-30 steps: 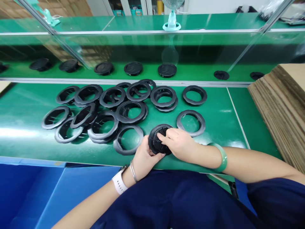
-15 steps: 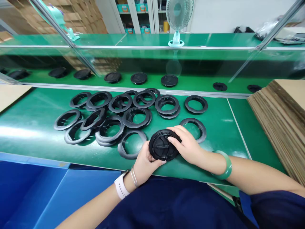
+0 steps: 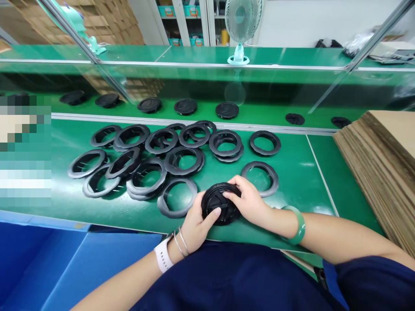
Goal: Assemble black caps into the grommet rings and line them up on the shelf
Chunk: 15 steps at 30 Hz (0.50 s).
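Observation:
Between my two hands is a round black plastic part [image 3: 216, 203] with a ribbed inner face turned up toward me, tilted above the bench's front edge. My left hand [image 3: 198, 222] grips its left rim, the thumb lying on the inner face. On the upper right, my right hand [image 3: 248, 198] is closed round the rim with its thumb pressed on the part. Just left of my left hand lies a dark grey ring [image 3: 165, 207]. Another grey ring [image 3: 274, 183] rests behind my right hand. Fingers under the part are hidden.
Several grey rings [image 3: 147, 190] lie in a loose, overlapping group on the green bench [image 3: 298, 172]. Behind a metal rail, several black discs [image 3: 185, 106] sit on a green strip. Stacked cardboard [image 3: 372, 160] stands at right; a blue bin [image 3: 106, 259] is below left.
My left thumb has moved from the part's lower rim up onto its inner face. The part has shifted slightly down in view, still held by both hands.

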{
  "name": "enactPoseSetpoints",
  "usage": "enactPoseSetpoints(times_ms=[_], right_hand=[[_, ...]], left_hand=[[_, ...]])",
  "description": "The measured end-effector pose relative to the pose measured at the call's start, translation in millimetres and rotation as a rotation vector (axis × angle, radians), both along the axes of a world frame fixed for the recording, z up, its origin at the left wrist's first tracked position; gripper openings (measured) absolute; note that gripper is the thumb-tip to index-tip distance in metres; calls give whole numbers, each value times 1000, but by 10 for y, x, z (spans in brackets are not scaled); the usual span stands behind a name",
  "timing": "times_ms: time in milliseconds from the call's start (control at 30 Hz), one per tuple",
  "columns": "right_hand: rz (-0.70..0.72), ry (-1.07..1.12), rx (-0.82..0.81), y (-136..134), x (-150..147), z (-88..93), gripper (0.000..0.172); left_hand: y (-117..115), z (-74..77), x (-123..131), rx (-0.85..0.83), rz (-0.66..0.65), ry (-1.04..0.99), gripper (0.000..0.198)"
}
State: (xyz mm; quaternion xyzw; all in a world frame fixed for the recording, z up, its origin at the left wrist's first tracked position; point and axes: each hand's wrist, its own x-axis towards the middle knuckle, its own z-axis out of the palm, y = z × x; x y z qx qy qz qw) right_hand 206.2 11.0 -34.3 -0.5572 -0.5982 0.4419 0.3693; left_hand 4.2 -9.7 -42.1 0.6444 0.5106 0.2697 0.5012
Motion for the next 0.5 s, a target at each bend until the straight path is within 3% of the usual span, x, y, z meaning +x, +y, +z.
enactPoseSetpoints(times_ms=[200,500], right_hand=[[227,-1,-139,-25,95,155,42],[172,-83,-123,-56,42,99,37]], left_hand=[[0,7,27,-8,5,-25,40],[47,-28,13,24,7,38,39]])
